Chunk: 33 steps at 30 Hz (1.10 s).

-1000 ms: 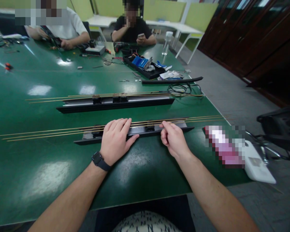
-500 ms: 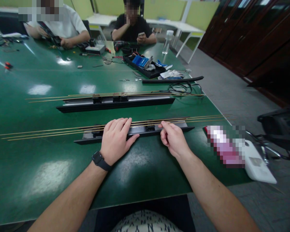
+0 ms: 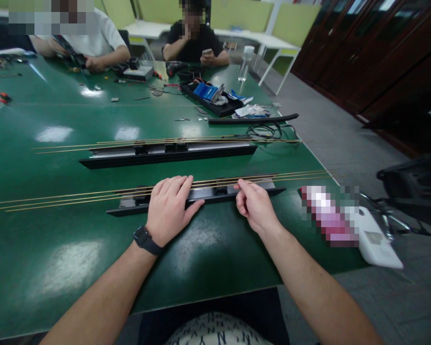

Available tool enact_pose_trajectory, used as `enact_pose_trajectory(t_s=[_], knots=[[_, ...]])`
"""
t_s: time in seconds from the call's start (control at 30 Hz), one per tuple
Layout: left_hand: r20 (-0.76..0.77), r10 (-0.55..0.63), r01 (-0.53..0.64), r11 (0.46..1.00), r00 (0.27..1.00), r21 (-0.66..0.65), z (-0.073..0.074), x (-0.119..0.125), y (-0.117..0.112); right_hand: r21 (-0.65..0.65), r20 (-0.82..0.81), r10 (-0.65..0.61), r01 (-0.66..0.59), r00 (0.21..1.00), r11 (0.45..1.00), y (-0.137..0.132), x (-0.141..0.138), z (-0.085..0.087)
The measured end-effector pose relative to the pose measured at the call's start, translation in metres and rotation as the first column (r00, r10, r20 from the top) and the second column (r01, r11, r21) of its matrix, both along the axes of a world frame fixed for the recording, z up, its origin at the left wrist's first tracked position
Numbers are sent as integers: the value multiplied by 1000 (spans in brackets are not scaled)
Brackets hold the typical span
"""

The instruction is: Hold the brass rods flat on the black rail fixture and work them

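Note:
A long black rail lies across the green table in front of me. Three thin brass rods run along its top and stick out far to the left and right. My left hand, with a black watch on the wrist, lies flat on the rail and rods, fingers stretched out together. My right hand is at the rail further right, its fingers curled and its thumb and forefinger pinched on a rod.
A second black rail with brass rods lies further back. A white device sits at the table's right edge. A black tray of parts, a cable coil, a clear bottle and two seated people are at the far end.
Both hands stay where they were on the rail. Only the view has shifted slightly to the right.

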State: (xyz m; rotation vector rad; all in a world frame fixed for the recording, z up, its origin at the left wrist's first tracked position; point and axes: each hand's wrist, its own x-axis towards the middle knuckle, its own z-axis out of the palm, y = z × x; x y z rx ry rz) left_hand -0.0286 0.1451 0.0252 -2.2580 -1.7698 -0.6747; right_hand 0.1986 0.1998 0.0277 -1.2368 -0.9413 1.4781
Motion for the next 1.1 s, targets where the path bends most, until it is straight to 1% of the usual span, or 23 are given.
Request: enact_pose_trajectory(t_s=[0.33,0.7,1.1], knots=[[-30,3,-3,1000,1000,10,0,-1,0,11,-9,17,-17,1000,1000,1,1,-5],[-31,-2,2,1000,1000,10,-1,-1,0,2,-14,-26,26,1000,1000,1,-2,-3],[-57,-1,3,999,998,33,1,-2,0,6,14,0,0,1000,1000,0,-1,-2]])
